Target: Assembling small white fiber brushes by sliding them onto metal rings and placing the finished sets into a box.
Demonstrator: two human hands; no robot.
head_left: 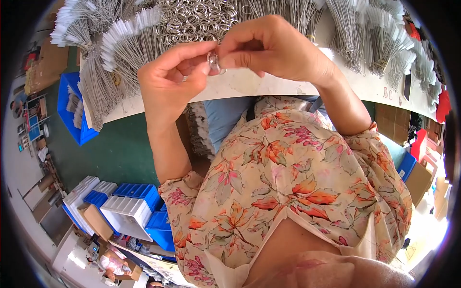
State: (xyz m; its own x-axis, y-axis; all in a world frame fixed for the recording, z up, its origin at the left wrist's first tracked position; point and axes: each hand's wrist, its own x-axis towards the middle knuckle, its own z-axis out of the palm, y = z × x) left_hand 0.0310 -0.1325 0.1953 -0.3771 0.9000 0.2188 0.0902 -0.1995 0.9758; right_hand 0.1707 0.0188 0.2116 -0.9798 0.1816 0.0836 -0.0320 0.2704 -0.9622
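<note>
My left hand (169, 81) and my right hand (271, 48) meet above the near edge of a white worktable (249, 84). Both pinch one small silver metal ring (214, 62) between thumb and fingertips. A heap of the same silver rings (197, 19) lies on the table just beyond my fingers. Bundles of thin wire brushes with white tips (122, 45) fan out to the left of the heap, and more such bundles (379, 41) cover the table to the right.
Blue and white plastic crates (132, 211) are stacked on the green floor at lower left. A blue bin (72, 110) with brushes stands left of the table. Cardboard boxes (418, 180) and a red object sit at the right. Another person (113, 264) sits far below left.
</note>
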